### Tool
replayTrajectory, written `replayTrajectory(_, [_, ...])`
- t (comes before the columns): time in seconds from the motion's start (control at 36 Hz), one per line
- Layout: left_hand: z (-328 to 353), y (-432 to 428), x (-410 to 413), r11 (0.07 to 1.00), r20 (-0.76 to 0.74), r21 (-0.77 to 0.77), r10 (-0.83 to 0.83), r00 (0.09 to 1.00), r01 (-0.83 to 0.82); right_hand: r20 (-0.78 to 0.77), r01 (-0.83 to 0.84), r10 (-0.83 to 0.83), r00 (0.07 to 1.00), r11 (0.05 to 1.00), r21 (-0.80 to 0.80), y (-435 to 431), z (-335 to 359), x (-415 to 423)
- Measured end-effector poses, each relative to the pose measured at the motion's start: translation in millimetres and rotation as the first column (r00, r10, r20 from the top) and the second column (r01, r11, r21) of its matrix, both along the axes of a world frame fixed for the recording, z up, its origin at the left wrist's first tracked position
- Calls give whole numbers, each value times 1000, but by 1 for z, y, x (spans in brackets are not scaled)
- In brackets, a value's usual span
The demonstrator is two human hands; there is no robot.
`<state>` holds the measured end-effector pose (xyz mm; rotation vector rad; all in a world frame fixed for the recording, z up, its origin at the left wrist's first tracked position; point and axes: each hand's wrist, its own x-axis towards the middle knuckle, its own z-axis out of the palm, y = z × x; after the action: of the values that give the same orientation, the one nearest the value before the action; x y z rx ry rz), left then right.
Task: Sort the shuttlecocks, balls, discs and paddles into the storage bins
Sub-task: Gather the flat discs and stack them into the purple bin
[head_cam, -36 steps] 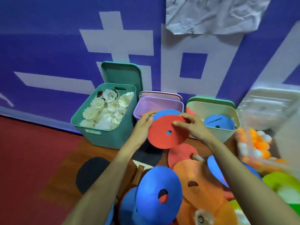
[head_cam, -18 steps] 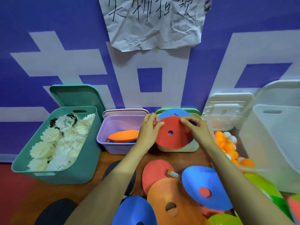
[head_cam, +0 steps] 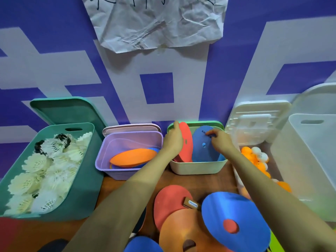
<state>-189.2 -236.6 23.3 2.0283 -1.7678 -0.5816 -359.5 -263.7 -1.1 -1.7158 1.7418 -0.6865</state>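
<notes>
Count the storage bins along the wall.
5: teal bin far left, purple bin beside it, cream bin in the middle, clear bin holding balls, white bin far right. Others may lie off-frame.

I'm looking at storage bins standing in a row along the back of the wooden desk (head_cam: 209, 180). The teal plastic bin (head_cam: 85, 179) is sitting leftmost, holding the white feather shuttlecocks (head_cam: 45, 170), with its teal plastic lid (head_cam: 63, 110) leaning behind it. Just right, the lilac plastic bin (head_cam: 127, 172) is holding an orange foam disc (head_cam: 132, 157). Next right, the cream plastic bin (head_cam: 198, 168) is holding a red foam disc (head_cam: 186, 142) and a blue foam disc (head_cam: 201, 148) on edge, my left hand (head_cam: 173, 140) gripping the former, my right hand (head_cam: 221, 140) touching the latter. The orange and white plastic balls (head_cam: 254, 157) are lying further right.
</notes>
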Motion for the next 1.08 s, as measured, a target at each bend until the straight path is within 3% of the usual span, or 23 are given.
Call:
replayTrajectory(0.11, [-13,-12,-2,991,15,137,-5,1000,3,1,-10,10,1000,998,57,-8,-16,-6])
replayTrajectory(0.28, [-32,-18,1,958,125,281,-102,987,64,-267,-70,136,954,968,243,-9,-43,-8])
replayTrajectory(0.39, [-43,-21,3,962,306,233,-208,929,139,-565,-150,198,801,980,131,-7,-53,-4])
replayTrajectory(0.47, [-44,-21,5,951,445,212,-299,844,225,-665,-203,262,699,965,167,-6,-56,0])
replayTrajectory(0.58, [-42,-15,1,908,486,333,-395,779,253,-623,-187,368,690,922,338,-3,-48,1])
replayTrajectory(0.67, [-43,-9,-1,891,447,378,-412,794,250,-614,-204,348,708,934,293,3,-38,5])
replayTrajectory(0.78, [-33,5,4,937,374,221,-336,864,269,-486,-271,273,830,960,76,28,-17,18])
replayTrajectory(0.89, [-13,50,20,981,206,-16,-185,961,192,-348,-385,347,871,922,-45,73,4,35])
replayTrajectory(0.97, [-4,99,44,986,74,-132,-89,993,99,-288,-490,446,848,865,-103,110,17,55])
replayTrajectory(1.08, [-11,173,93,993,-23,-103,52,998,-54,-242,-657,624,743,749,-85,159,21,93])
